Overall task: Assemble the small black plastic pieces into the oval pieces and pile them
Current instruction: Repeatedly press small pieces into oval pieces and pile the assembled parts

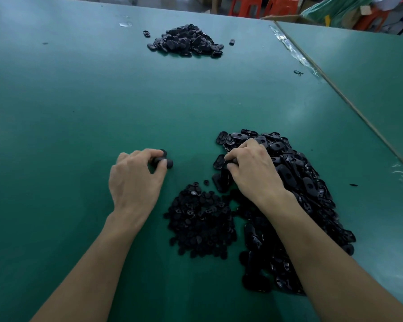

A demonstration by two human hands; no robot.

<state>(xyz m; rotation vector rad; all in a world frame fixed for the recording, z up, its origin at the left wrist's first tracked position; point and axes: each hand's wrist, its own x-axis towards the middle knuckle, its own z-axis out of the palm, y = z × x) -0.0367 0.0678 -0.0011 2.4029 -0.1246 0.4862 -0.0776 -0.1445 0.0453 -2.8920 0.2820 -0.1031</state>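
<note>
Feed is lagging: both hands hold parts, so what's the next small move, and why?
Probably bring the right hand with its pinched oval piece to the left hand, which grips a black piece; the two parts are apart, so nothing can be fitted yet.

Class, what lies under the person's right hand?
The heap of oval pieces lies under the right hand, which grips one oval piece at the heap's edge. Pieces beneath the palm and forearm are covered.

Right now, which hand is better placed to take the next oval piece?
Right, I'd say. The right hand rests on the oval pile, gripping an oval piece there; the left hand sits apart from it, pinching a black piece.
</note>
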